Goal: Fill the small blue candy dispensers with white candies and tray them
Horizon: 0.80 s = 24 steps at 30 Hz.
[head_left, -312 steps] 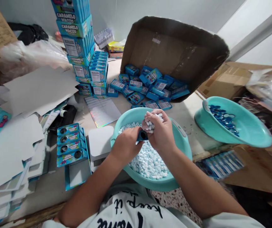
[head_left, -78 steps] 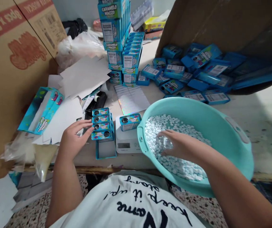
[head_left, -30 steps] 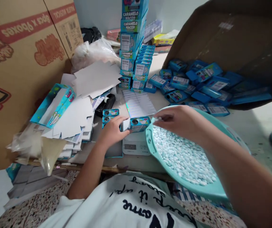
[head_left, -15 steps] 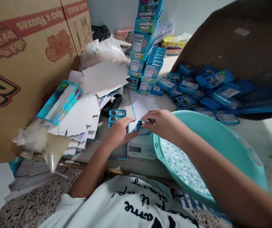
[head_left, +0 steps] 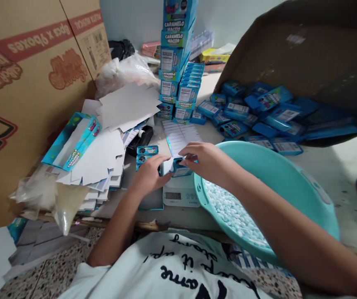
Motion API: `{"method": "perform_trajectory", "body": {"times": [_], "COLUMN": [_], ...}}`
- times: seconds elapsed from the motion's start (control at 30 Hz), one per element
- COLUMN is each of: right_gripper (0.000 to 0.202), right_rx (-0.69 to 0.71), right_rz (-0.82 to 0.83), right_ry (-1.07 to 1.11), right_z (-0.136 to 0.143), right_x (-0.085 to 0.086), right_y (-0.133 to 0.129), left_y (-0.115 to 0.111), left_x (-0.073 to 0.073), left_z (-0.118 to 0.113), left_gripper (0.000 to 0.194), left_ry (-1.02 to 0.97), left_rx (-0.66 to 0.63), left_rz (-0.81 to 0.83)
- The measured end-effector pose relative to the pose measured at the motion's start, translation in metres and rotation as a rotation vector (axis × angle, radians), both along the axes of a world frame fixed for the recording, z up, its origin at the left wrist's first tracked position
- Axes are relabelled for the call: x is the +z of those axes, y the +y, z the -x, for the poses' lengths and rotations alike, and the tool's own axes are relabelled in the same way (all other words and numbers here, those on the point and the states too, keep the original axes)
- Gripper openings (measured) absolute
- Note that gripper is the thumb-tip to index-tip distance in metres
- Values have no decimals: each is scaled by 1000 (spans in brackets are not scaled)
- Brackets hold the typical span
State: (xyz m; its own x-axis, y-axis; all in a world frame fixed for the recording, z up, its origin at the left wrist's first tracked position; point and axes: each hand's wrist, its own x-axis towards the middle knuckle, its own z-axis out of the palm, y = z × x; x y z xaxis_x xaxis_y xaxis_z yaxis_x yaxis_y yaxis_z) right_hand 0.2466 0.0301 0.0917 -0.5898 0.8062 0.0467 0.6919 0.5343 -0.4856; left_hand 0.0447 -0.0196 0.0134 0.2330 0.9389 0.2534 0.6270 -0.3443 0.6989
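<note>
A small blue candy box (head_left: 182, 170) stands upright on a white digital scale (head_left: 181, 197), its white end flap raised. My left hand (head_left: 150, 173) is closed on the box's left side, thumb and fingers at the flap. My right hand (head_left: 206, 161) reaches across from the right with its fingertips pinched together at the box's opening; whether candies are between them is hidden. Right of the scale, a turquoise basin (head_left: 278, 166) holds many small whitish-blue candies (head_left: 233, 214). Several filled-looking small blue boxes (head_left: 147, 150) are lined up beyond my left hand.
A tall stack of blue display boxes (head_left: 174, 62) rises behind the scale. Blue packs (head_left: 234, 110) spill from a large dark container (head_left: 278, 50) at right. Flat white cartons (head_left: 97, 153), an opened display box (head_left: 72, 143) and a big cardboard carton (head_left: 38, 79) are at left.
The view has shifted slightly, so everything sits further left. White candies seen in my right fingertips earlier are no longer plainly visible there. Both hands stay at the small box.
</note>
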Motion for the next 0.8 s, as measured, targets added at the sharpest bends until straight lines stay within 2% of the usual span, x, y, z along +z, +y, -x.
{"method": "perform_trajectory", "body": {"times": [0.13,0.23,0.3,0.4,0.5,0.6,0.8], "right_gripper": [27,29,23,19,24,27,24], "right_rx": [25,-18,-24,53,143,176,60], "right_rz": [-27,-79,-81,-54,-51,-43,-81], "right_ry": [-8,-7,-21,-53,-34,25,104], "right_z": [-13,-25,-28,-24,-16,-12,-18], "right_x": [16,19,15,3,-8,-13,-7], "right_y": [-3,-3,-1,1,-1,-2,-3], "left_y": [-1,-2,-2,-2,-1,-1,-2], "left_x": [2,5,5,4,2,1,2], "left_z": [-2,-3,-3,-4,-3,-2,-1], "left_gripper": [42,43,42,41,39,38,37], "left_ry": [26,37,41,37,26,13,31], "left_rx": [35,45,53,53,32,29,23], "left_rz": [32,47,42,27,9,-9,-6]}}
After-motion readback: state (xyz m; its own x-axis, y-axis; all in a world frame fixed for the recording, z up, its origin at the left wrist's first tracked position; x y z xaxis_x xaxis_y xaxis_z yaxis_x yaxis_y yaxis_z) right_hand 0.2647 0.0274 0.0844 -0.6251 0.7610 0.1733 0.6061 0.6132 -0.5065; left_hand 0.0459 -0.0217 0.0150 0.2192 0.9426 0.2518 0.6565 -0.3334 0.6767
